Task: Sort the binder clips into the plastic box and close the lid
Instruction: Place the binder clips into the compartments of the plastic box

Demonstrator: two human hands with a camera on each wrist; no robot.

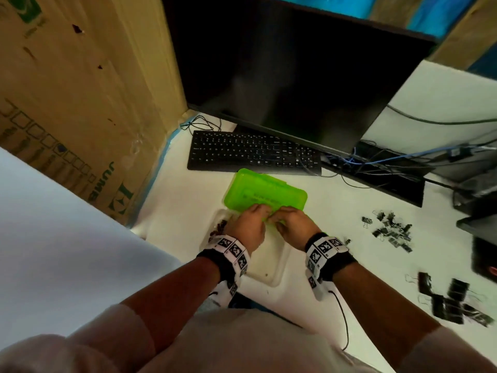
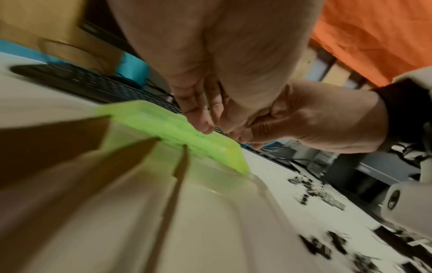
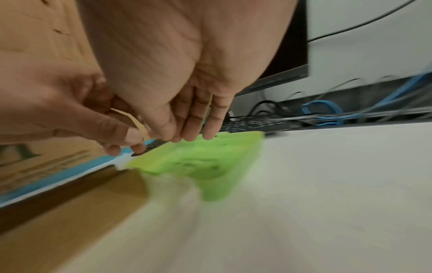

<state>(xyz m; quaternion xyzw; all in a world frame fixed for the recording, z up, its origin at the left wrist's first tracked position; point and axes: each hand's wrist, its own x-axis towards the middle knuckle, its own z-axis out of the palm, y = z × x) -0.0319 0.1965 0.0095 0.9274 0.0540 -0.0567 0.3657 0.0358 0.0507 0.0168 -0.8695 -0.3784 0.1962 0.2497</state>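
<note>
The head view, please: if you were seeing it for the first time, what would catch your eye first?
The bright green lid stands out at the centre of the white desk, with both hands, left hand and right hand, meeting at its near edge over a clear plastic box. Next come the black binder clips scattered to the right, and the dark monitor looming behind the keyboard.

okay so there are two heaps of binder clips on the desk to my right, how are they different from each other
The far heap of binder clips is made of small clips, while the near heap of binder clips holds clearly larger ones. The far heap lies level with the hands; the near heap lies closer to the body and further right. Both are black clips with wire handles, loose on the white desk, and neither heap is in the box yet.
</note>
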